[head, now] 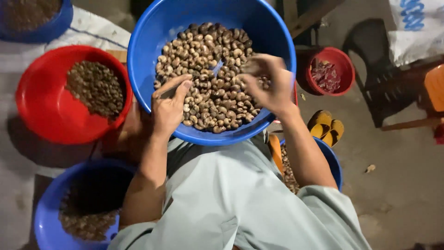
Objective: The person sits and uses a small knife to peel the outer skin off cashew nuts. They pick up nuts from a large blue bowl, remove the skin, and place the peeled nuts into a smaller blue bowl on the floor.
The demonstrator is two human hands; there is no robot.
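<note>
A big blue basin (152, 28) sits on my lap, holding a heap of pale, brown-flecked nuts (208, 60). My left hand (169, 109) rests at the basin's near left rim. It is closed, with the thumb pressed along what looks like a small dark tool. My right hand (270, 85) hovers over the right side of the heap, blurred by motion, with its fingers curled down among the nuts. Whether it grips a nut is unclear.
A red basin (41, 111) of darker nuts stands at the left. A blue basin (46, 208) lies near bottom left, with another (334, 164) under my right arm. A small red bucket (342, 62), yellow sandals (326, 127) and a dark chair (384, 69) are at the right.
</note>
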